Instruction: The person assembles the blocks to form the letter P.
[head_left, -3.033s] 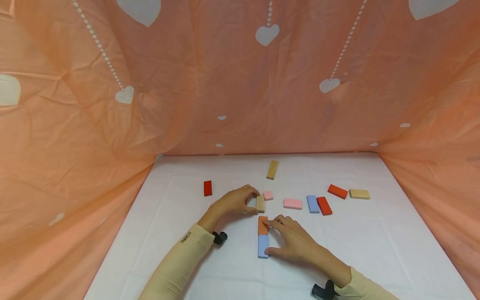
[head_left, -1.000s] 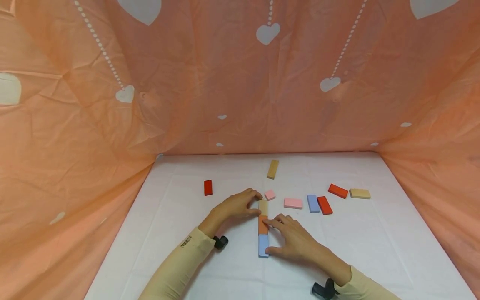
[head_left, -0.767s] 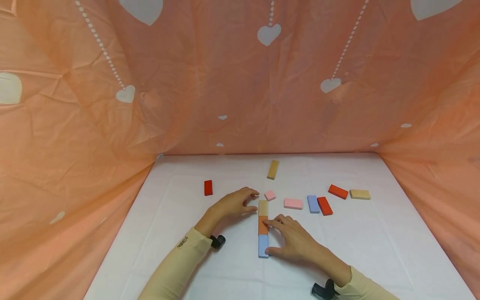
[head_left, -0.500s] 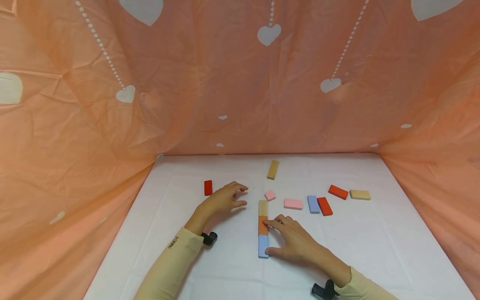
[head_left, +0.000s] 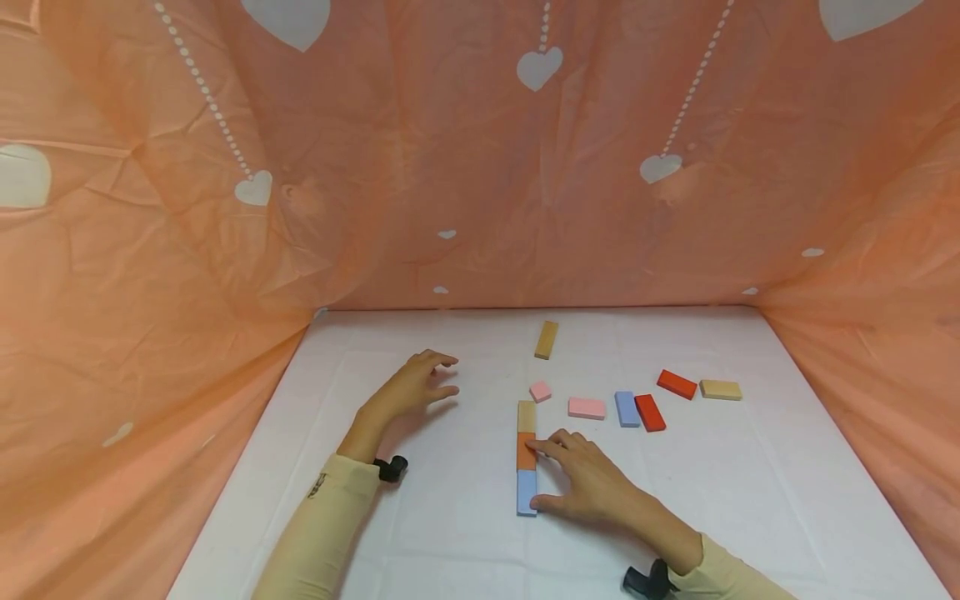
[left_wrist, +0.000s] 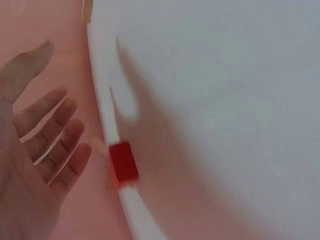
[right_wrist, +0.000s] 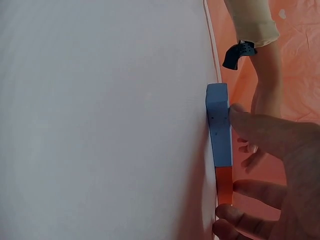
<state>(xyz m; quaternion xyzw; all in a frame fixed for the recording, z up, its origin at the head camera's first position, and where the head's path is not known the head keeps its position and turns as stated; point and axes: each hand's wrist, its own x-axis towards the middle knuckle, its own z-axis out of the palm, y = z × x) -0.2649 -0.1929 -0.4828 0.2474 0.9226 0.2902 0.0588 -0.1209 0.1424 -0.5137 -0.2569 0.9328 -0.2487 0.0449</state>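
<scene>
The right hand (head_left: 592,479) has fingers spread and lightly bent, gripping nothing: its thumb touches the blue block (head_left: 526,490), its index finger the orange block (head_left: 522,455). Just beyond this fingertip lies the tan block (head_left: 527,417), so three seem joined in line. Farther from these fingers, the pink block (head_left: 586,408) and six other loose blocks look not yet used. The left hand (head_left: 405,390) is spread and holds nothing; only its wrist view shows a red block (left_wrist: 124,163) near its fingers

The left hand (head_left: 407,388) hovers, fingers loosely parted; the right hand (head_left: 590,481) arches, thumb apart.
</scene>
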